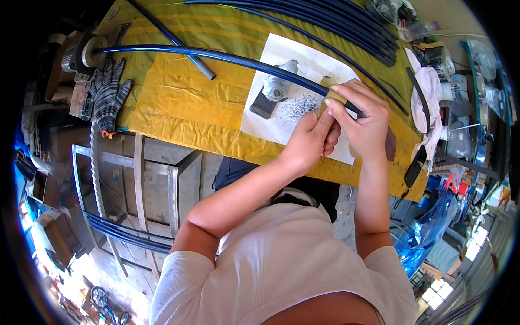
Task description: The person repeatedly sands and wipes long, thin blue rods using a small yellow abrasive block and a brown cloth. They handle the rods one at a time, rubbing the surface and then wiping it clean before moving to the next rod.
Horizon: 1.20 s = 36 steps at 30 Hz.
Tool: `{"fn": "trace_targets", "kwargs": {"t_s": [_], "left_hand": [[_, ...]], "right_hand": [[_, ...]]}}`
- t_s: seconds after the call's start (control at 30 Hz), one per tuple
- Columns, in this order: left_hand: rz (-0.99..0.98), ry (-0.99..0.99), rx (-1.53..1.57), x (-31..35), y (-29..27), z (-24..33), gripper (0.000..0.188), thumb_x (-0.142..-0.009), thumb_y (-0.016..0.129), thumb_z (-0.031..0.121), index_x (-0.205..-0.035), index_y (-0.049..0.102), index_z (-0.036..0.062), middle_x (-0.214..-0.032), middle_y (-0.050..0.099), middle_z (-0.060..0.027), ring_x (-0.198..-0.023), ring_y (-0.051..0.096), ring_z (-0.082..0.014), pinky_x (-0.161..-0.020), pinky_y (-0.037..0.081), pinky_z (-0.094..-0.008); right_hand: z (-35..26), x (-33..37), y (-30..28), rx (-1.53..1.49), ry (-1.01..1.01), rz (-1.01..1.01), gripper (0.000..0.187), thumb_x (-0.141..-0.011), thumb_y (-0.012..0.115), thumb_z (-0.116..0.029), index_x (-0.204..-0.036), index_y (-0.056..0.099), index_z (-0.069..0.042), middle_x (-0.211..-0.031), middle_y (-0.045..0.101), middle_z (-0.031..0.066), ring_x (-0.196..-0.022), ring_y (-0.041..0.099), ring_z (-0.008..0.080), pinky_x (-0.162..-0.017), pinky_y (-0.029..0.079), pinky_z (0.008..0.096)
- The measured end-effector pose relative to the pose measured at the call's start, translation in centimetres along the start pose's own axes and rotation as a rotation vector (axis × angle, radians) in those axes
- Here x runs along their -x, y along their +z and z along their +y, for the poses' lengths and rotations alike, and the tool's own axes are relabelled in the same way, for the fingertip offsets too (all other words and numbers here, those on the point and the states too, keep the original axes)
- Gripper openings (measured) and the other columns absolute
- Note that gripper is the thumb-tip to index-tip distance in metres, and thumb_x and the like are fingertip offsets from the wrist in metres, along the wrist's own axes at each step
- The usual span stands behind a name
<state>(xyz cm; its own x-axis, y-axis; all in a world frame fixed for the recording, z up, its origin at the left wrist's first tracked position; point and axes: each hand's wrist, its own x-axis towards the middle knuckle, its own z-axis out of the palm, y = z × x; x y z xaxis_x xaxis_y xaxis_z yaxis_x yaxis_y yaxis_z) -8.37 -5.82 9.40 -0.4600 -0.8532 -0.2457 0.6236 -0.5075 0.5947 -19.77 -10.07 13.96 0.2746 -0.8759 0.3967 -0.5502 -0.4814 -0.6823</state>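
A long glossy dark-blue rod [216, 53] runs across the bench from a round metal chuck [93, 51] at the far left into my hands. Near the rod's right end, a tan strip [336, 96], which looks like sandpaper, is wrapped around it. My right hand [370, 116] is closed about the rod and strip, thumb below and fingers over the top. Just left of it, my left hand [310, 138] pinches the strip's lower tail under the rod, its fingers curled. White paper [260, 123] with dark specks lies beneath, bearing a grey-and-black tool or fitting [278, 86].
Several dark rods [346, 24] lie along the bench's far side, and a shorter tube [203, 67] lies at left. A striped knit glove [111, 92] rests by the chuck. Yellow sheeting [184, 103] covers the bench. A pink cloth [428, 100] hangs at the right edge.
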Motion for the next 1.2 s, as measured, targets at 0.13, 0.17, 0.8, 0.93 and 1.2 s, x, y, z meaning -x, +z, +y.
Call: {"fn": "trace_targets", "kwargs": {"t_s": [0.13,0.17,0.8,0.93,1.2], "left_hand": [[-0.017,0.009,0.004,-0.1,-0.1,-0.1,0.037,-0.097,0.036,0.038,-0.075,0.040,0.0095,-0.057,0.036,0.0011,-0.049,0.032,-0.0095,-0.045,0.029,-0.0240],[-0.016,0.011,0.000,-0.1,-0.1,-0.1,0.036,-0.097,0.036,0.038,-0.075,0.040,0.0095,-0.057,0.036,0.0011,-0.049,0.032,-0.0095,-0.045,0.029,-0.0240],[-0.005,0.025,0.014,-0.1,0.6,-0.4,0.035,-0.098,0.036,0.037,-0.078,0.042,0.0087,-0.057,0.037,0.0014,-0.048,0.032,-0.0088,-0.044,0.029,-0.0232],[-0.006,0.023,-0.004,-0.2,0.6,-0.5,0.036,-0.097,0.036,0.037,-0.077,0.042,0.0084,-0.057,0.037,0.0013,-0.048,0.033,-0.0088,-0.045,0.029,-0.0233],[-0.022,0.028,-0.058,-0.3,1.2,-1.0,0.038,-0.098,0.036,0.037,-0.074,0.044,0.0087,-0.057,0.040,0.0017,-0.049,0.035,-0.0080,-0.045,0.030,-0.0232]], "right_hand": [[-0.2,0.0,0.1,0.011,0.008,0.015,0.021,-0.064,0.070,0.002,-0.084,0.065,0.005,-0.075,0.063,0.0125,-0.067,0.060,0.0213,-0.061,0.047,0.0270],[-0.2,0.0,0.1,0.007,0.009,0.013,0.021,-0.064,0.070,0.002,-0.084,0.065,0.005,-0.075,0.063,0.0125,-0.067,0.060,0.0213,-0.061,0.047,0.0270],[0.1,0.2,-0.5,-0.013,-0.022,0.024,0.020,-0.064,0.070,0.002,-0.083,0.065,0.005,-0.074,0.063,0.0127,-0.066,0.060,0.0216,-0.060,0.047,0.0267],[0.2,0.4,-0.6,-0.011,-0.004,0.025,0.020,-0.064,0.070,0.001,-0.083,0.065,0.005,-0.074,0.063,0.0129,-0.066,0.060,0.0218,-0.060,0.047,0.0267],[0.3,1.1,-1.7,0.019,0.037,0.004,0.021,-0.064,0.070,0.002,-0.084,0.064,0.005,-0.076,0.063,0.0130,-0.067,0.061,0.0221,-0.062,0.048,0.0274]]}}
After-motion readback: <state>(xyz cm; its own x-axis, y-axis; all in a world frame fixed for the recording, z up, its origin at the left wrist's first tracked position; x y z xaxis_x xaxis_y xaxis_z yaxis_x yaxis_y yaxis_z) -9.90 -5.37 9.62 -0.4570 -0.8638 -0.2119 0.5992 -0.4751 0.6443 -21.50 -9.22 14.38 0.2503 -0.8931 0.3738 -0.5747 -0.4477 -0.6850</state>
